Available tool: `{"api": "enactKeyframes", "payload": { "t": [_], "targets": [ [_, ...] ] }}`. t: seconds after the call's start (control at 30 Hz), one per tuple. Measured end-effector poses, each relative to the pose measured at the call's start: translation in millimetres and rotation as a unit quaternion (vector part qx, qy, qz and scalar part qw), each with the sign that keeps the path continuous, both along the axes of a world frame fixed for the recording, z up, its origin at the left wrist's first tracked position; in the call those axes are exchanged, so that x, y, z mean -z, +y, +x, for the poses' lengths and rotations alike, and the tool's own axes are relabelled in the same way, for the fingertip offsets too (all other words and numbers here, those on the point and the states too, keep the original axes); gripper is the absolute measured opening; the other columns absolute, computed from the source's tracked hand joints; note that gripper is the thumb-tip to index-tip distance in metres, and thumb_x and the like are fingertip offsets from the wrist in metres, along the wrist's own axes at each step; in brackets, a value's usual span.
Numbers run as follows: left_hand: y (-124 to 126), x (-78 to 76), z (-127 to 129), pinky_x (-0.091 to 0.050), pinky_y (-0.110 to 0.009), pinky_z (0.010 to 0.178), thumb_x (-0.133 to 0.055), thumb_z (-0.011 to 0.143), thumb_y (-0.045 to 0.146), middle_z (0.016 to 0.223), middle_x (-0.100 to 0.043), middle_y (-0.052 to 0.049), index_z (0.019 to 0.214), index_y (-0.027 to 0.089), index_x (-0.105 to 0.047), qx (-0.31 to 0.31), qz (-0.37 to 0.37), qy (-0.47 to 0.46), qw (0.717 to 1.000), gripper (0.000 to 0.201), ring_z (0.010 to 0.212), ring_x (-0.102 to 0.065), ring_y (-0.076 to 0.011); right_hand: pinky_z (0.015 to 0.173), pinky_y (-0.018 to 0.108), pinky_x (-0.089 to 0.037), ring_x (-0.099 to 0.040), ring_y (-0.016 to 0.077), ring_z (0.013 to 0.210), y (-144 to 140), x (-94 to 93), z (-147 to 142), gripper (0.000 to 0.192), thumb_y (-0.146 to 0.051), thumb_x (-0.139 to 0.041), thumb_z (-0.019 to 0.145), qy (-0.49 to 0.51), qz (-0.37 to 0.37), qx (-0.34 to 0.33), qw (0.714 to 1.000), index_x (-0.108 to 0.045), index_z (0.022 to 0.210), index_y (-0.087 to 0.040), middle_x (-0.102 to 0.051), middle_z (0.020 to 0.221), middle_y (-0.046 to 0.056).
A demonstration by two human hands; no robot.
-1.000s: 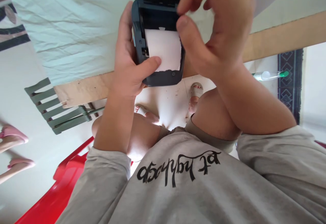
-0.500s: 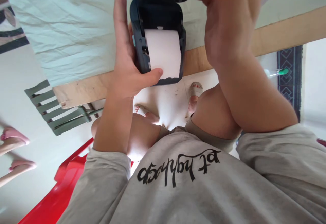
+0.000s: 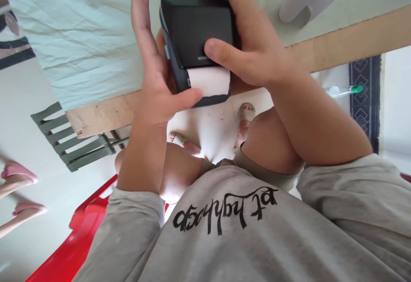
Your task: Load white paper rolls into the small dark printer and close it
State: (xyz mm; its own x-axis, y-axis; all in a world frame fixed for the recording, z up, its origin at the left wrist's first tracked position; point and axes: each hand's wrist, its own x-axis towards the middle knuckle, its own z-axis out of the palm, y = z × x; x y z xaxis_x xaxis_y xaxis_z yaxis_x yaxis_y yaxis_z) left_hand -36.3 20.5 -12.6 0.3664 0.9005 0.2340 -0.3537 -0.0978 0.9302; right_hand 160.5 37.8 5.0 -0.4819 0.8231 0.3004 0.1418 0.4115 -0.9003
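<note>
Left hand (image 3: 157,83), right hand (image 3: 253,48) around rounded plastic printer (image 3: 195,29); curved paper (image 3: 212,80)

Bright, diffuse light; below the grip, the floor (image 3: 218,134) glares near-white beside soft shadow; the gripped printer (image 3: 192,29) looks dark, its lettering (image 3: 201,58) slightly soft; farther below, wide-angle stretch distorts the sleeves (image 3: 349,196).
</note>
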Motion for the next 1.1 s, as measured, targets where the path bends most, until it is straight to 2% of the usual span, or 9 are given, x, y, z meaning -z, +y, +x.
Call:
{"api": "enactKeyframes", "payload": {
  "t": [0.07,0.2,0.37,0.5,0.67,0.73,0.83,0.97,1.1],
  "targets": [
    [-2.7,0.3,0.6,-0.046,-0.033,0.107,-0.086,0.064,0.026,0.133,-0.057,0.002,0.131,0.037,-0.037,0.049,-0.019,-0.050,0.997,0.084,0.138,-0.045,-0.0247,0.112,0.014,-0.039,-0.044,0.0019,0.117,0.9,0.4,-0.2,0.085,-0.064,-0.053,0.078,-0.020,0.005,-0.006,1.000,-0.033,0.132,-0.001,-0.040,0.133,0.007],
    [-5.8,-1.5,2.6,-0.043,-0.032,0.109,-0.083,0.070,0.027,0.128,-0.059,0.003,0.124,0.030,-0.041,0.007,-0.066,-0.091,0.994,0.069,0.132,-0.050,-0.0212,0.103,0.016,-0.043,-0.045,0.0022,0.109,-0.7,-4.1,-2.4,0.081,-0.067,-0.050,0.079,-0.039,0.004,0.000,0.999,-0.036,0.126,-0.002,-0.042,0.125,0.008],
    [-5.1,-6.2,4.8,-0.042,-0.039,0.111,-0.087,0.064,0.025,0.114,-0.064,-0.001,0.120,0.027,-0.048,-0.009,-0.085,-0.104,0.991,0.068,0.132,-0.049,-0.0276,0.109,0.021,-0.043,-0.047,0.0049,0.113,-6.3,-13.4,-4.7,0.078,-0.065,-0.054,0.076,-0.068,0.021,0.002,0.997,-0.039,0.124,-0.005,-0.044,0.127,0.008],
    [3.2,-4.9,-0.4,-0.044,-0.038,0.109,-0.090,0.058,0.024,0.120,-0.063,0.002,0.118,0.032,-0.048,0.037,-0.100,-0.085,0.991,0.073,0.136,-0.045,-0.0279,0.108,0.022,-0.043,-0.048,0.0061,0.112,-7.8,-14.4,-5.6,0.064,-0.057,-0.051,0.080,-0.064,0.025,0.022,0.997,-0.041,0.121,-0.009,-0.047,0.125,0.008],
    [8.0,-0.4,-0.7,-0.043,-0.032,0.108,-0.092,0.054,0.031,0.116,-0.064,0.001,0.115,0.028,-0.049,0.022,-0.106,-0.095,0.990,0.075,0.133,-0.048,-0.0269,0.101,0.017,-0.045,-0.048,0.0030,0.109,3.1,-0.6,-5.8,0.085,-0.068,-0.057,0.072,-0.030,0.038,0.009,0.999,-0.040,0.123,-0.002,-0.046,0.122,0.007],
    [6.1,-1.3,3.0,-0.046,-0.035,0.105,-0.083,0.065,0.037,0.111,-0.064,-0.003,0.114,0.021,-0.051,0.004,-0.094,-0.134,0.987,0.060,0.121,-0.055,-0.0273,0.102,0.015,-0.044,-0.048,0.0019,0.109,5.3,3.2,-5.8,0.086,-0.067,-0.058,0.073,-0.015,0.038,-0.003,0.999,-0.039,0.124,-0.001,-0.046,0.122,0.006],
    [1.9,-7.5,8.1,-0.049,-0.035,0.096,-0.054,0.084,0.019,0.098,-0.065,-0.007,0.109,0.013,-0.053,-0.028,-0.089,-0.144,0.985,0.026,0.099,-0.060,-0.0213,0.102,0.015,-0.044,-0.049,0.0017,0.109,5.1,5.4,-5.9,0.086,-0.062,-0.059,0.075,0.013,0.029,-0.016,0.999,-0.036,0.127,0.002,-0.048,0.122,0.007],
    [-2.4,-17.3,9.7,-0.049,-0.031,0.085,-0.029,0.089,0.003,0.090,-0.065,-0.008,0.106,0.011,-0.055,-0.057,-0.113,-0.102,0.987,0.032,0.085,-0.058,-0.0164,0.107,0.016,-0.043,-0.048,0.0034,0.115,9.1,10.8,-4.9,0.091,-0.063,-0.061,0.072,0.014,0.023,-0.005,1.000,-0.035,0.128,0.004,-0.047,0.127,0.009],
    [-5.0,-21.0,10.7,-0.049,-0.032,0.090,-0.028,0.096,0.011,0.081,-0.060,-0.008,0.086,0.009,-0.060,-0.083,-0.124,-0.077,0.986,0.034,0.083,-0.058,-0.0163,0.112,0.018,-0.043,-0.049,0.0067,0.120,14.5,17.2,-4.1,0.112,-0.070,-0.065,0.063,-0.012,-0.002,0.035,0.999,-0.027,0.133,0.008,-0.047,0.131,0.011]
  ]
}}
